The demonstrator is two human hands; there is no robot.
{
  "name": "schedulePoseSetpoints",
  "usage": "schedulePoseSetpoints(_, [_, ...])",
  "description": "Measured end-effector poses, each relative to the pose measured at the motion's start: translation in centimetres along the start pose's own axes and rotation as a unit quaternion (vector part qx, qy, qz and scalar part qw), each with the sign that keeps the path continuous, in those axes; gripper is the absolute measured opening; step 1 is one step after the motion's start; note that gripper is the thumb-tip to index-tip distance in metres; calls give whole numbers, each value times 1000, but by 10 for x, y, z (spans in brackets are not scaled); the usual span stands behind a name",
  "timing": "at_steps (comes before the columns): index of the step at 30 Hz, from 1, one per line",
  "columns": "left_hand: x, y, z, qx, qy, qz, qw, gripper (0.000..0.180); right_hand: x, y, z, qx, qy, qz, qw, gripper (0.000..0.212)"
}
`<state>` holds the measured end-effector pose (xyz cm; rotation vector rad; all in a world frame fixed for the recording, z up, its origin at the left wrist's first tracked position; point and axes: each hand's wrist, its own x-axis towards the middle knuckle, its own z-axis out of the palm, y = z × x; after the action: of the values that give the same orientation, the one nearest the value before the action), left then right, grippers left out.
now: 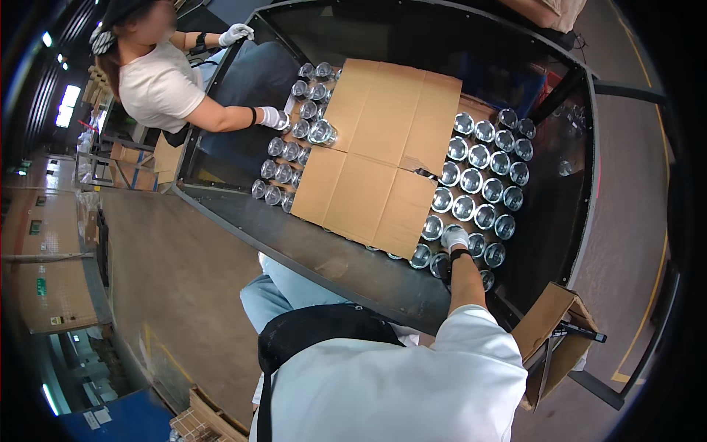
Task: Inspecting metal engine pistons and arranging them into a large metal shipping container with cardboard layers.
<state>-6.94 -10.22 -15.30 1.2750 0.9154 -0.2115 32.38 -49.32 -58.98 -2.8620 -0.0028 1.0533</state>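
My right hand (pixel 456 236), in a white glove, reaches into the rows of clear round glass jars (pixel 463 208) on the right side. Its fingers close over one jar, which the hand mostly hides. Neighbouring jars, such as the glass jar (pixel 476 244) just to the right, surround it closely. A large creased cardboard sheet (pixel 368 188) lies over the middle of the jars, left of my hand. On that sheet sits a small dark object (pixel 425 174) near its right edge. My left hand is out of view.
A dark-framed bin (pixel 324 261) holds the jars. Across at left, a person's gloved hand (pixel 273 118) touches more jars (pixel 275 146); their other gloved hand (pixel 236 34) rests on the bin's rim. An open cardboard box (pixel 545 317) stands at the near right corner.
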Motion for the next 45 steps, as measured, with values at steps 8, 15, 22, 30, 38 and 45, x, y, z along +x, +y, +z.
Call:
schedulePoseSetpoints(8, [2, -4, 12, 20, 9, -29, 999, 50, -1, -22, -3, 60, 12, 14, 998, 20])
schedulePoseSetpoints(15, [-1, -11, 9, 21, -4, -46, 999, 49, -5, -23, -1, 78, 96, 80, 989, 24])
schedulePoseSetpoints(22, [2, -16, 0, 20, -14, -48, 999, 49, -23, -30, -26, 278, 113, 124, 946, 21])
schedulePoseSetpoints(30, [-2, -32, -9, 1, -17, -44, 999, 49, -29, -26, -35, 322, 60, 127, 936, 20])
schedulePoseSetpoints(38, [2, -38, -22, -6, -28, -34, 999, 48, -51, -30, -74, 262, 63, 120, 955, 21])
schedulePoseSetpoints(45, [-4, -30, -49, 2, -41, -19, 999, 48, -74, -37, -132, -184, -25, -65, 980, 29])
